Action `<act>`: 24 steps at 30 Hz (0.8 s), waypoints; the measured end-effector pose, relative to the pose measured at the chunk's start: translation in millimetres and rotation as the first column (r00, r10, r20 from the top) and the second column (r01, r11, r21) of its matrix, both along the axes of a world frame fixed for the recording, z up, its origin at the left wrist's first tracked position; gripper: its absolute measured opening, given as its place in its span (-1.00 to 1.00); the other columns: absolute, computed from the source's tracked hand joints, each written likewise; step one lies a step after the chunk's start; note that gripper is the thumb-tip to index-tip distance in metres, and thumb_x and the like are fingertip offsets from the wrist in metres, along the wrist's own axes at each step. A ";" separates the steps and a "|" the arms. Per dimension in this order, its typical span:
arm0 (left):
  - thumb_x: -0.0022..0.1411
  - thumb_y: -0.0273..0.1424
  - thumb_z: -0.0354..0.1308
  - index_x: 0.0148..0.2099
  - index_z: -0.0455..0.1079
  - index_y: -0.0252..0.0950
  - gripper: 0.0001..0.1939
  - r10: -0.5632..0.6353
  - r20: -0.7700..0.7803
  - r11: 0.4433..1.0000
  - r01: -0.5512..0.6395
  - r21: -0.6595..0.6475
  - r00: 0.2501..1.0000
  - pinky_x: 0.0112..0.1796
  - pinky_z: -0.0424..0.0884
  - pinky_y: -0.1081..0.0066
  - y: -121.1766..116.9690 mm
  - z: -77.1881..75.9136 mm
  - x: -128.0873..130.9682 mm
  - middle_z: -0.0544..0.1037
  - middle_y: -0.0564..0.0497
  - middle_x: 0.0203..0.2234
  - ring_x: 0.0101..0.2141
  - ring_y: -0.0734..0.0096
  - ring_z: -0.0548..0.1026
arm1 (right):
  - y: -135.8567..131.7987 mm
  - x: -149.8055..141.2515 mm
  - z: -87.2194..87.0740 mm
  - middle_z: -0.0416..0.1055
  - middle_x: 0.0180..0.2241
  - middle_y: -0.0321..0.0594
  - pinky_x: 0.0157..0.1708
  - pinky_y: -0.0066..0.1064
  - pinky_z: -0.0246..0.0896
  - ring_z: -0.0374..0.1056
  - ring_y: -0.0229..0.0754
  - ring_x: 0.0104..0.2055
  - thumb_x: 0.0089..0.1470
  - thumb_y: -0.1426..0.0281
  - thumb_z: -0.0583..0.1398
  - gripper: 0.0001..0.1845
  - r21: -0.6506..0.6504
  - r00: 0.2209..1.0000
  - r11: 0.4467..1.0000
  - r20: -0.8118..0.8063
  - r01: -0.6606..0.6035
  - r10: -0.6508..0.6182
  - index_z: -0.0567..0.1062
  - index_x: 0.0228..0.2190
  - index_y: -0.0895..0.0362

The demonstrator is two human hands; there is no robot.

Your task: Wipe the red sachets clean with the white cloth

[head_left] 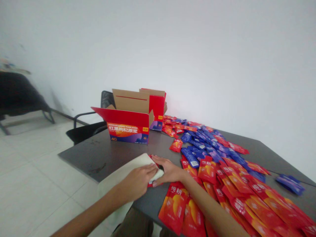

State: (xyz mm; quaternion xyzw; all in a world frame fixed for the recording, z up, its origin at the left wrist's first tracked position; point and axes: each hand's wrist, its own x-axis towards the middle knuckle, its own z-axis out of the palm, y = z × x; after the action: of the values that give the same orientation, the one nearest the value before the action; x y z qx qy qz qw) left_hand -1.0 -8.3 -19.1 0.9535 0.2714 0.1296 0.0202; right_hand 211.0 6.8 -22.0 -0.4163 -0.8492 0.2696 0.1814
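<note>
A dark worktop [103, 154] stands by a white wall [197, 65], with a black chair [107, 100] behind it. An open red box [128, 126] and heaps of red and blue packets [222, 174] sit on top. The left hand [137, 181] and right hand [168, 171] lie almost flat on a pale cloth [118, 179]; I cannot tell if they grip it. A red packet [149, 185] pokes out under them.

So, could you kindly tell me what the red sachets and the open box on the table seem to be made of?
The red sachets look like glossy printed plastic film, possibly foil-lined: they show bright highlights and soft creases. The open box looks like cardboard, with plain brown inner flaps and a smooth, printed red outside.
</note>
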 end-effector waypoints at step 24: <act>0.13 -0.63 -0.04 0.21 0.22 -0.45 -0.44 -0.019 -0.023 0.999 0.020 0.041 1.000 0.20 0.15 0.31 -2.2 0.6 0.0 0.37 -0.22 0.15 0.18 0.25 0.28 | 0.5 -1.0 0.1 0.00 0.30 0.09 0.30 -0.05 -0.14 -0.03 0.12 0.33 -0.43 -0.02 0.41 0.28 0.024 1.000 1.000 -0.003 0.000 0.000 0.09 0.25 0.17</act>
State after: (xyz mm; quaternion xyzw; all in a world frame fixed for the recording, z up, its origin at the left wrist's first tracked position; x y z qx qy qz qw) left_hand -1.0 -10.5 -18.5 0.9577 0.2597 0.1241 -0.0011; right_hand 210.0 7.3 -21.9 -0.4136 -0.8521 0.2601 0.1874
